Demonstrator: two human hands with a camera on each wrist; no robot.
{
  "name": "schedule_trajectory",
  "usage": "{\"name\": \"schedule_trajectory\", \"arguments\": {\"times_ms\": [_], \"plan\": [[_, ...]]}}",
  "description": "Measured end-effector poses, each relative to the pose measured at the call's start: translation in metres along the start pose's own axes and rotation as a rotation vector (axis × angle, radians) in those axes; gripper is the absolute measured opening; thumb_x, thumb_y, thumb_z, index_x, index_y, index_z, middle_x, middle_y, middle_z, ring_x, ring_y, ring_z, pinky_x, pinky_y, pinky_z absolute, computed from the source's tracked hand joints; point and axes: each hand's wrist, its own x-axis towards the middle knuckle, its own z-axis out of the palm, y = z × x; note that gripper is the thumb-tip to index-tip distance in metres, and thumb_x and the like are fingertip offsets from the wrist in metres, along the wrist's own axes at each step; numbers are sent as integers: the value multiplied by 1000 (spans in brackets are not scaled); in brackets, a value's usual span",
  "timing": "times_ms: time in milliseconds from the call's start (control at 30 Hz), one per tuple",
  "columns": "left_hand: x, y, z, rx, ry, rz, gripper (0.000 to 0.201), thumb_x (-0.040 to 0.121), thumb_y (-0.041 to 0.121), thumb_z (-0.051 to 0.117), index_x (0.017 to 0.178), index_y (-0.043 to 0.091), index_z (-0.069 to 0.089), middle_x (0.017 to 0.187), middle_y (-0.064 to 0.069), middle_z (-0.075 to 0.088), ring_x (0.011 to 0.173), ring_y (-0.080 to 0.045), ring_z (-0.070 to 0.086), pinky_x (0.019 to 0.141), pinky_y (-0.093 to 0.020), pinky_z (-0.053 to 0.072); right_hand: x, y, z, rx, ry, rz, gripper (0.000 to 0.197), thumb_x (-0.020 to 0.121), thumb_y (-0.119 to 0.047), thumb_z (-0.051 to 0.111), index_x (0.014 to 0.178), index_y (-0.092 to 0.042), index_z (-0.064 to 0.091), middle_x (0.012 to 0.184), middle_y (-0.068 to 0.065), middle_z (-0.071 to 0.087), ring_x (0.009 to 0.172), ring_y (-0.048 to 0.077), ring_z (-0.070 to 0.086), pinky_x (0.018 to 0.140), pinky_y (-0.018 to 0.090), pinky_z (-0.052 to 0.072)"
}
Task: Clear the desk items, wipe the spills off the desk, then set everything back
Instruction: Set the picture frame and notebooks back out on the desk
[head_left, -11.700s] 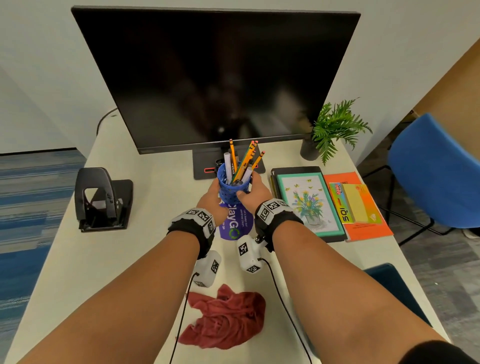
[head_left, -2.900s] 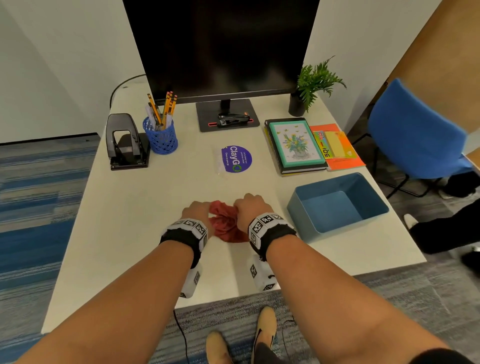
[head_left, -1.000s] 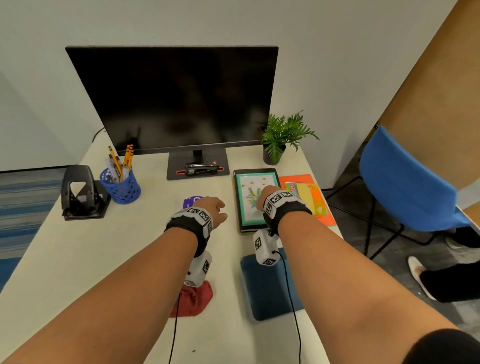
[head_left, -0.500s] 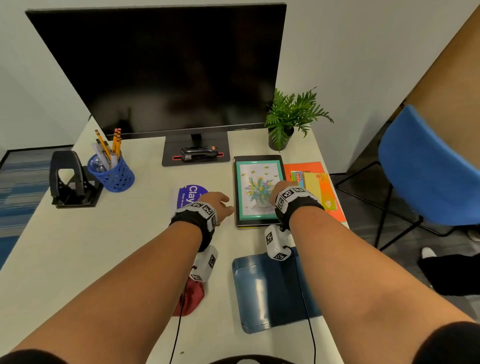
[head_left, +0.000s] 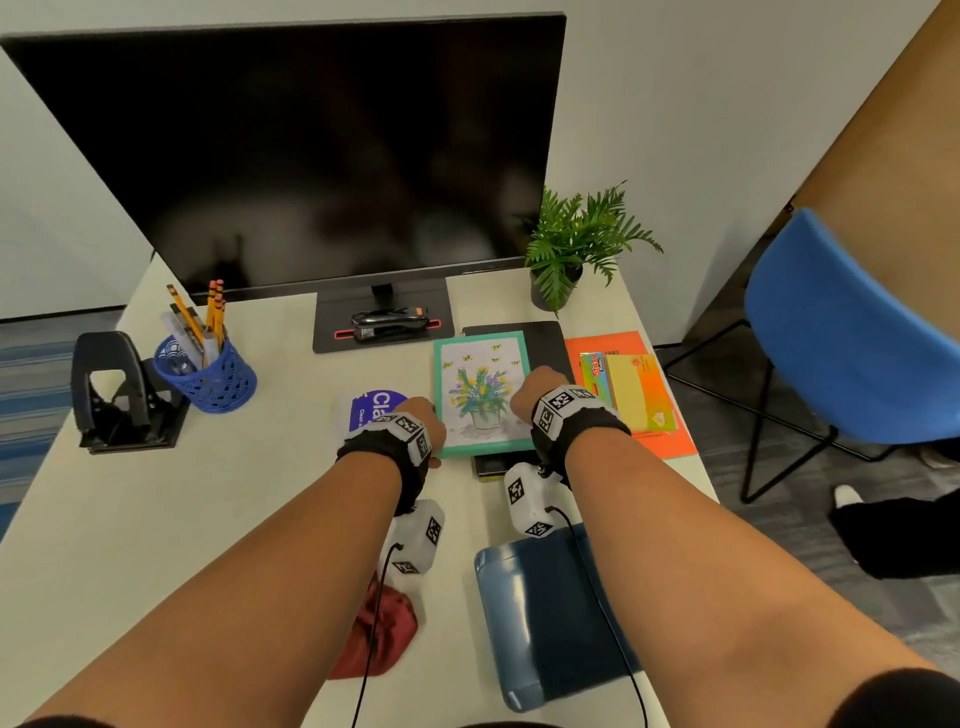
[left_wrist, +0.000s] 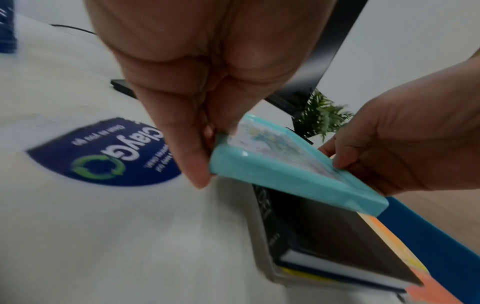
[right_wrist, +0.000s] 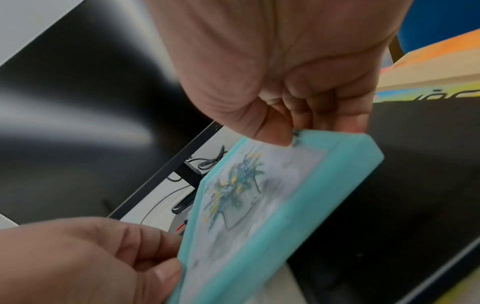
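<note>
Both your hands are on the teal-framed picture of potted flowers (head_left: 482, 391). Your left hand (head_left: 422, 420) pinches its left edge, thumb on top and fingers (left_wrist: 193, 162) curled beneath, narrow grip. Your right hand (head_left: 536, 391) grips the right edge, thumb (right_wrist: 275, 134) pressed on the frame face and fingers tucked under.

The left wrist view shows the frame tilted, its near end lifted clear of the black hardcover notebook (left_wrist: 332, 232) underneath. That notebook lies on the white desk (head_left: 208, 519), in front and to the right of the black monitor (head_left: 306, 156).

- Round purple sticker-like pad with white lettering (head_left: 371, 408): flat on the desk in front of the monitor base, just beside your left hand.
- Black stapler (head_left: 388, 323): on the monitor base.
- Blue mesh cup of pencils (head_left: 208, 371): in front of the monitor's left corner; black hole punch (head_left: 111, 395) just left of it.
- Small green potted fern (head_left: 576, 244): beside the monitor's right edge.
- Orange paper sheet (head_left: 631, 389) with a yellow notepad (head_left: 641, 392) on it: right of the notebook.
- Crumpled dark red cloth (head_left: 379, 631): well in front of the monitor, near the desk's front edge, partly under your left forearm.
- Blue plastic tray (head_left: 524, 618): right of the cloth, under your right forearm.
- Blue chair (head_left: 852, 332): off the desk, to the right of the monitor.
</note>
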Motion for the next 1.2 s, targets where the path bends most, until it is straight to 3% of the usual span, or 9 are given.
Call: {"name": "schedule_trajectory", "arguments": {"times_ms": [67, 233, 367, 433, 533, 600, 733, 900, 1200], "plan": [[5, -6, -7, 8, 18, -4, 23, 89, 7, 58, 111, 1, 57, 108, -15, 66, 92, -35, 69, 73, -46, 60, 3, -12, 4, 72, -9, 19, 31, 88, -13, 54, 117, -1, 53, 109, 14, 64, 94, 28, 61, 80, 32, 50], [-6, -29, -35, -19, 79, -60, 7, 86, 6, 61, 90, 8, 55, 85, -10, 61, 67, -29, 65, 45, -34, 57, -1, -46, 15, 130, -59, -29, 30, 94, -12, 49, 120, 1, 55, 122, 16, 62, 111, 31, 61, 82, 31, 48], [-10, -56, -53, -120, 128, -94, 20, 89, 12, 58, 103, 2, 49, 93, -16, 58, 89, -39, 67, 73, -51, 58, -8, -73, 28, 137, -187, -78, 22, 90, -2, 50, 111, 0, 52, 119, 18, 60, 107, 32, 61, 82, 33, 50], [-11, -68, -61, -173, 162, -107, 19, 91, 12, 55, 105, 3, 47, 101, -18, 58, 94, -40, 65, 79, -51, 57, -9, -84, 39, 195, -208, -115, 34, 86, 2, 51, 120, 2, 50, 118, 17, 59, 106, 33, 60, 84, 34, 51], [-10, -90, -72, -189, 221, -120, 26, 90, 7, 54, 114, 0, 47, 110, -20, 60, 91, -35, 61, 85, -48, 55, -16, -105, 54, 306, -228, -180, 42, 80, 4, 52, 122, 1, 49, 121, 20, 58, 109, 38, 59, 94, 48, 51], [-9, -106, -80, -186, 236, -130, 30, 90, 7, 53, 119, 0, 45, 98, -17, 57, 88, -33, 59, 86, -47, 55, -20, -119, 64, 344, -259, -222, 43, 78, 4, 54, 121, 1, 49, 121, 21, 57, 109, 39, 58, 95, 51, 50], [-11, -129, -95, -161, 268, -123, 32, 89, 9, 53, 119, 3, 42, 116, -20, 56, 99, -38, 60, 85, -48, 55, -25, -141, 79, 343, -305, -278, 44, 80, 5, 56, 123, 3, 52, 125, 23, 57, 112, 40, 57, 98, 49, 49], [-15, -148, -109, -170, 310, -85, 35, 89, 18, 57, 117, 2, 42, 116, -22, 56, 100, -39, 60, 85, -48, 54, -30, -156, 91, 377, -310, -279, 41, 82, 4, 55, 122, 5, 52, 123, 24, 57, 112, 41, 57, 98, 49, 48], [-9, -153, -122, -265, 338, -2, 37, 90, 9, 51, 125, 9, 38, 116, -20, 58, 100, -38, 60, 84, -51, 55, -14, -167, 106, 568, -233, -226, 46, 75, 4, 56, 121, -1, 53, 122, 20, 60, 110, 38, 59, 96, 51, 49]]}}
